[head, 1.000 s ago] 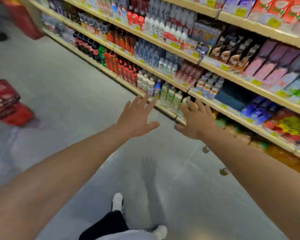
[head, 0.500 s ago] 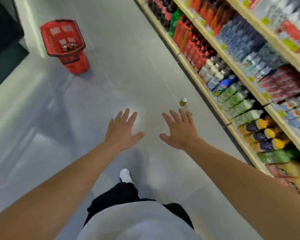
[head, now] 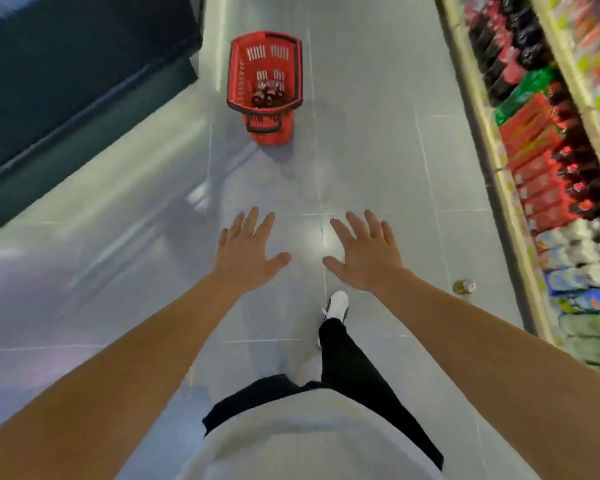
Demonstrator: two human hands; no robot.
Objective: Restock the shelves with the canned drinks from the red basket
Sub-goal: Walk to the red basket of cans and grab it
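Below, each item is placed relative to the red basket.

Left hand: my left hand point(head: 248, 252) is held out palm down over the floor, fingers straight and spread, holding nothing; it sits well short of the red basket point(head: 238, 76).

Right hand: my right hand point(head: 364, 256) lies beside the left, apart from it, fingers likewise fanned out and empty, also well short of the basket.

Foot: my white shoe point(head: 336, 304) is on the grey tiled floor point(head: 378, 133), nearer to me than both hands, with a black trouser leg behind it.

Basket: it stands upright on the floor, ahead of my hands, its handle folded down at its near end.

Canned drinks: a small dark cluster of canned drinks point(head: 267, 93) lies inside the basket at its near end; blur hides their number.

Loose can: one can point(head: 464, 286) is on the floor far from the basket, to the right of my right hand, just beside the shelves.

Shelves: the shelves point(head: 499, 168) run along the right of the basket, stocked with bottles, blurred.
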